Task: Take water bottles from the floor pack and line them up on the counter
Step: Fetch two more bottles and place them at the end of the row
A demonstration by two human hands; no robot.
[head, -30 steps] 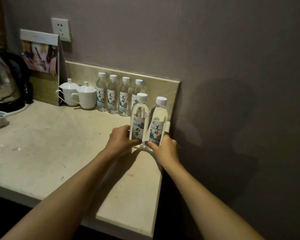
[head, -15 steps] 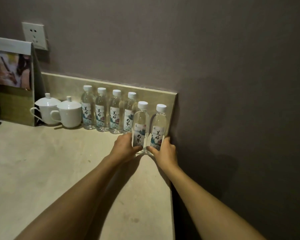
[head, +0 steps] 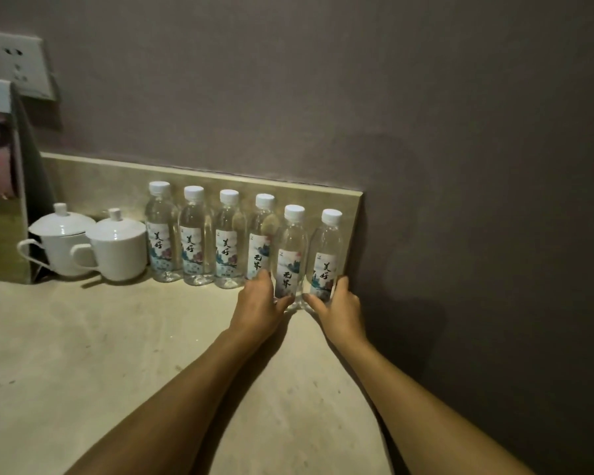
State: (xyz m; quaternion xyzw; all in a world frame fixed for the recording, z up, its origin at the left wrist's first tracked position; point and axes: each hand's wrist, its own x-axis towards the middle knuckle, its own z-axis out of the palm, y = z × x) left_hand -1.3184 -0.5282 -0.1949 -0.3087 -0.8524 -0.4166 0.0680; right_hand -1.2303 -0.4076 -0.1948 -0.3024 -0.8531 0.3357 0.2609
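Note:
Several clear water bottles with white caps stand in a row along the backsplash on the beige counter [head: 117, 354]. My left hand [head: 258, 308] grips the base of the fifth bottle [head: 290, 248]. My right hand [head: 338, 310] grips the base of the sixth bottle [head: 326, 250], the last one at the counter's right end. Both held bottles stand upright, slightly in front of the other bottles [head: 194, 241]. The floor pack is out of sight.
Two white lidded cups [head: 117, 246] stand left of the bottles. A standing card holder [head: 0, 186] and a wall socket [head: 18, 63] are at far left. The counter ends at the dark wall [head: 460, 234] on the right.
Both hands have pushed their two bottles back toward the backsplash, closer to the row. The camera has moved nearer and to the right; the kettle is out of view.

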